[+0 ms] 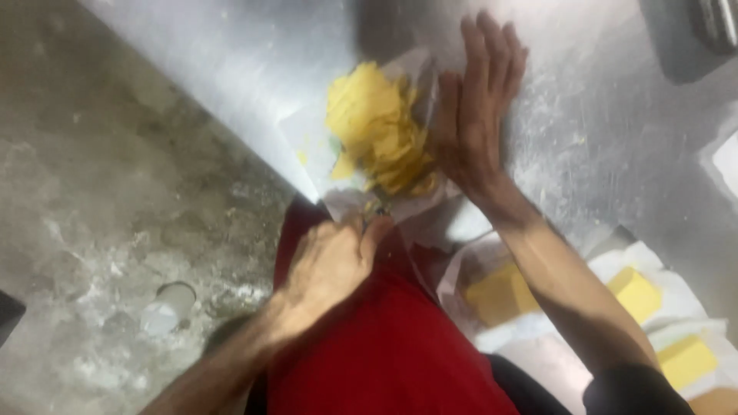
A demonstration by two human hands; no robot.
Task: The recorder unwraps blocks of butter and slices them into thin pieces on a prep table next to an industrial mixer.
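Two bare hands worked at the near edge of a steel table (584, 115) dusted with flour. Between them sat a heap of yellow slices (377, 127), thin, ragged and piled loosely, on a sheet of white paper (430, 211) at the table's corner. The right hand (477, 107) was flat and released, fingers straight and together, its palm pressed against the heap's right side. The left hand (330, 265) was clenched low at the table edge, pinching the paper's near border just below the heap. The picture was blurred, so the slices' edges ran together. Three yellow blocks (634, 292) lay on more white paper to the right, partly behind the right forearm. A red apron (377, 346) showed below, and a pale cup (165, 307) lay on the grey floor (92, 192).
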